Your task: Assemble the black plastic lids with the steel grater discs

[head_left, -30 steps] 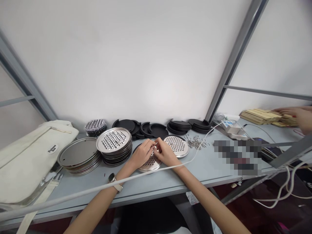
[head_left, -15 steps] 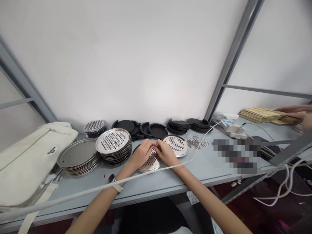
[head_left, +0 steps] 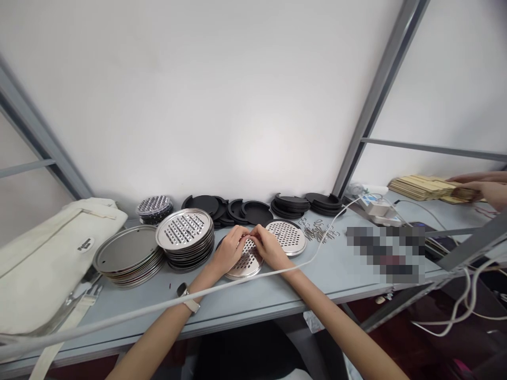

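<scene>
A round metal grater disc (head_left: 246, 266) with rows of slots lies on the table under my hands. At its far edge, the fingertips of my left hand (head_left: 231, 249) and my right hand (head_left: 270, 247) meet in a pinch. Whatever they hold is hidden by the fingers. Just right of my right hand, another perforated grater disc (head_left: 285, 236) rests on a black round base. Beyond it lies a loose pile of small bent wire clips (head_left: 316, 230). A stack of grater discs (head_left: 185, 232) stands left of my left hand.
Plain round metal plates (head_left: 127, 252) are stacked at left, beside a cream bag (head_left: 47, 269). Black round holders (head_left: 257, 212) line the wall. A white cable (head_left: 158, 306) crosses in front, over my wrists. At far right, another person's hand (head_left: 489, 192) is at wooden pieces (head_left: 420, 187).
My hands stay at the far edge of the grater disc, with only slight finger shifts. The other person's hand at far right has moved over the wooden pieces.
</scene>
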Tool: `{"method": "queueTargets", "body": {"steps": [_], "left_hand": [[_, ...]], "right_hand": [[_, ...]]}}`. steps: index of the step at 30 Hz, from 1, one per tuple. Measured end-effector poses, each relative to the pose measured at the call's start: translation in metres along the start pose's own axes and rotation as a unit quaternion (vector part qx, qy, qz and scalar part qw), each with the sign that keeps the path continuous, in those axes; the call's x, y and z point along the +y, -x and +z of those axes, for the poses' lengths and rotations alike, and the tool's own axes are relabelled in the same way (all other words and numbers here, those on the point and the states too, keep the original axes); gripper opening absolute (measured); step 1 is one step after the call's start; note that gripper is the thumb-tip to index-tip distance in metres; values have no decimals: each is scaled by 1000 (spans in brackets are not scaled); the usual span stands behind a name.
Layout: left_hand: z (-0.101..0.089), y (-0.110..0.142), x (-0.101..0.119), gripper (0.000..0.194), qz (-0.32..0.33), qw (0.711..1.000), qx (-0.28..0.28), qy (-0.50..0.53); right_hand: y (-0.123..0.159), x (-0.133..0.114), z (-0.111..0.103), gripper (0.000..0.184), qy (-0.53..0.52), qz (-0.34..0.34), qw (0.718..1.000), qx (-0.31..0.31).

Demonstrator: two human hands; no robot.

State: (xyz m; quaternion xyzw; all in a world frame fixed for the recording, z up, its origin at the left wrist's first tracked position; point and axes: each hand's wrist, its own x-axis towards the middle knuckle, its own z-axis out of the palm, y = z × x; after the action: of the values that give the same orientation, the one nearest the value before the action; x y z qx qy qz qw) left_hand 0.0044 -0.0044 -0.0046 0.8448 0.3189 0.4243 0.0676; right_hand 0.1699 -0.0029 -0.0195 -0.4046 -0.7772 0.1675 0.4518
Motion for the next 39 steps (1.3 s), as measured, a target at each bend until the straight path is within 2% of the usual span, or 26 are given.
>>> {"method": "queueTargets", "body": {"steps": [15,20,27,31,35,39], "left_hand": [[-1,-1,0,13,0,1000,4,-4],[-2,-1,3,12,8,1000,-9,3],[-5,-1,7,11,13,1000,-18,9],[-4,-1,6,15,13,1000,-22,6],[-4,-1,5,16,14,1000,-24,2],[-3,-1,4,16,14,1000,-25,0]], "right_hand": [[1,-7,-3,10,1,-13,1000,-16],[3,-9,-4,5,17,7,1000,11],[0,-5,-4,20,23,37,998,46],[0,-5,-3,17,27,26,999,31],[1,-8,-4,5,17,23,1000,12],[1,-10,-5,6,28,-6,1000,12]]}}
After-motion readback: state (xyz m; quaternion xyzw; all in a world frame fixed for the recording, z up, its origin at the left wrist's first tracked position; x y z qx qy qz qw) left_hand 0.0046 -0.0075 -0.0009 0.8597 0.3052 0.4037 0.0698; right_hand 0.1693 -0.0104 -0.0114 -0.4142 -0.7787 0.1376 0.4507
